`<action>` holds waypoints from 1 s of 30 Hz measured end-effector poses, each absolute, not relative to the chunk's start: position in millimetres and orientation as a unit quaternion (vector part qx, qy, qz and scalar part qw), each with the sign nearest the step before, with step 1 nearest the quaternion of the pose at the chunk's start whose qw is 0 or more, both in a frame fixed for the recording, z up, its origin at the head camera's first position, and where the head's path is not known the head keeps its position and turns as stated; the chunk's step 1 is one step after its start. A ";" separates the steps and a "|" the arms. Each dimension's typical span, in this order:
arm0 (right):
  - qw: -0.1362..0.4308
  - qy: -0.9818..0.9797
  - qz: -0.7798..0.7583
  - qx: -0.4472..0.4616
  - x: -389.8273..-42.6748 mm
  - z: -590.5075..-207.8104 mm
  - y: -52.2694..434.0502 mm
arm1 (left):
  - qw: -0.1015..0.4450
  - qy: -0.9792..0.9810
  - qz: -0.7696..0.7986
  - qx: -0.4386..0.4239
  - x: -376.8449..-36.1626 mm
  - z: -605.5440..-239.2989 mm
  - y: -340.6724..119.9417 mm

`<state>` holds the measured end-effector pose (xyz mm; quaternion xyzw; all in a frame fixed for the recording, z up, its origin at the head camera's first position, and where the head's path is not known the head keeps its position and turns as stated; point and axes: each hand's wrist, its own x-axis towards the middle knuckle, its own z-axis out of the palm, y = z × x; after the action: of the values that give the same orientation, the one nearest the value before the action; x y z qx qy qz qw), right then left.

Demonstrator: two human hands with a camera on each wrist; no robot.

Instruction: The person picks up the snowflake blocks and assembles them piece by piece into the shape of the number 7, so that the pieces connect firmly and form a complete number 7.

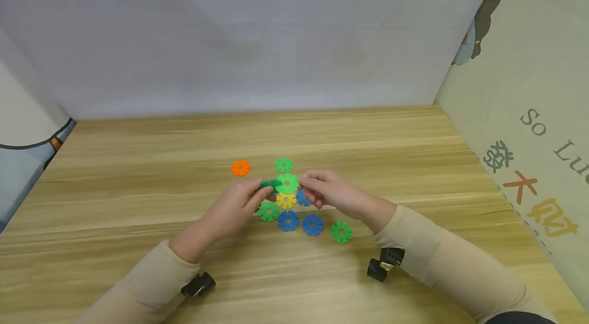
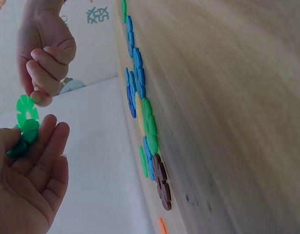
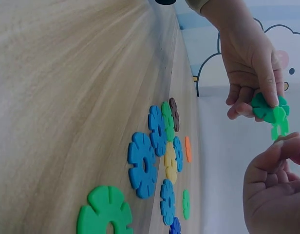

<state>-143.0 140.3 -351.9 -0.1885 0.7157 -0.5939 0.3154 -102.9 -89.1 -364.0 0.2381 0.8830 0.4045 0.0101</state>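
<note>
light green disc [image 3: 278, 129] is up over the desk [image 1: 138, 160], right grip [image 1: 333, 192] pinching it, left grip [image 1: 236, 202] pinching the dark green disc [image 3: 262, 109], can't tell if they're slotted, so I'd guess one join underway, other discs [image 1: 317, 225] lying on the desk look unjoined

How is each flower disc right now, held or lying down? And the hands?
Left hand: pinching dark green disc
Right hand: pinching light green disc
Dark green disc: held up
Light green disc: held up; whether slotted into the dark one, unclear
Orange disc, yellow disc, brown disc, blue discs, other green discs: lying down
</note>
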 end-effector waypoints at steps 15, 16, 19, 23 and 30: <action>0.287 0.727 -0.596 -0.183 -144.3 -354.9 127.8 | 0.001 0.891 0.404 0.207 -113.7 -355.6 -93.0; 0.285 0.727 -0.598 -0.181 -144.4 -355.4 126.6 | 0.003 0.892 0.403 0.206 -114.2 -354.2 -92.4; 0.282 0.728 -0.599 -0.178 -145.2 -357.2 123.4 | 0.005 0.892 0.402 0.207 -116.0 -352.2 -90.9; 0.283 0.726 -0.601 -0.176 -145.8 -358.0 119.4 | -0.003 0.891 0.401 0.212 -119.7 -353.6 -90.8; 0.283 0.723 -0.603 -0.182 -145.8 -353.7 114.1 | -0.005 0.890 0.409 0.203 -124.7 -353.5 -93.8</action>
<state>-145.8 114.1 -353.7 -0.1820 0.7231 -0.6034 0.2828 -124.7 -93.8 -353.5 0.2025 0.8899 0.4087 -0.0047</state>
